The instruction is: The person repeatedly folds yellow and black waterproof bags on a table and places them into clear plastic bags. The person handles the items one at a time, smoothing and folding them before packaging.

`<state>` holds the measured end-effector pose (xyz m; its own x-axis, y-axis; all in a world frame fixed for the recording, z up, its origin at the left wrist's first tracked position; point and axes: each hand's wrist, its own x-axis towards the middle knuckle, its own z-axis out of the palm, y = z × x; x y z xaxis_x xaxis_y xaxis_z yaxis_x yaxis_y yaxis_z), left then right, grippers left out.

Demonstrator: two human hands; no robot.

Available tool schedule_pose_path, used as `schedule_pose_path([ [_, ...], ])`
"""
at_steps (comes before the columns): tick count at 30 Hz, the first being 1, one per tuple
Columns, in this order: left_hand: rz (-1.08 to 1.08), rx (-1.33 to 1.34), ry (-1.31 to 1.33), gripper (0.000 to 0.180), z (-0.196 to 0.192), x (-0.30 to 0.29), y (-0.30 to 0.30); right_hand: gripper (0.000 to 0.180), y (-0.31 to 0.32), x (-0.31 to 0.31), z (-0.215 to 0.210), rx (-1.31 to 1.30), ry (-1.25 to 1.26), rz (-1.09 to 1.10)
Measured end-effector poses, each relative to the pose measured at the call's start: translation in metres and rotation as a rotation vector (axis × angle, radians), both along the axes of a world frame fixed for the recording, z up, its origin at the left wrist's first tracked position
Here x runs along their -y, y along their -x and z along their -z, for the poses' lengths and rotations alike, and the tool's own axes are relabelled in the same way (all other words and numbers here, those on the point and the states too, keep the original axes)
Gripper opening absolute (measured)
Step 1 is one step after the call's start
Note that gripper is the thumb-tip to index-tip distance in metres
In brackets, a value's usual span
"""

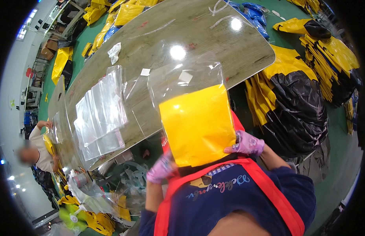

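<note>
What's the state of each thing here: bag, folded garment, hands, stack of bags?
Clear bag: open end toward the person, lying on the table, partly filled.
Yellow folded garment: partway inside the clear bag, lower end still out.
Left hand: gloved, gripping the garment's lower left corner.
Right hand: gloved, gripping its right edge.
Stack of empty bags: flat, untouched.

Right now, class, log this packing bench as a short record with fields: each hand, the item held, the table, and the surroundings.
left hand: gloved, gripping the lower left edge of the yellow folded item
right hand: gloved, gripping its lower right edge
yellow folded item: partly inside a clear plastic bag
table: wood-grain, holds a stack of clear bags
surroundings: yellow and black garments piled to the right
</note>
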<state>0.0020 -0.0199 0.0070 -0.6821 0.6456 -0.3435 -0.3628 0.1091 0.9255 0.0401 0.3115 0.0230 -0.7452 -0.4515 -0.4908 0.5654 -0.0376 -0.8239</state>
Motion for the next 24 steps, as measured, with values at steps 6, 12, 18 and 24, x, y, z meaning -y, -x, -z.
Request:
schedule_pose_path([
  [6,-0.355,0.042,-0.003,0.05,-0.001,-0.045,0.044,0.062,0.046,-0.02,-0.018,-0.134,0.325,-0.053],
  [12,-0.299,0.196,-0.09,0.067,-0.018,-0.037,-0.014,0.065,-0.015,0.002,0.009,-0.113,0.199,0.129],
  [18,-0.095,-0.135,0.12,0.06,0.038,0.0,-0.007,0.055,0.013,0.014,-0.024,-0.483,-0.22,0.542],
  [24,-0.476,-0.754,0.261,0.029,-0.015,-0.081,0.058,0.072,0.092,0.046,-0.026,-0.317,0.495,0.868],
])
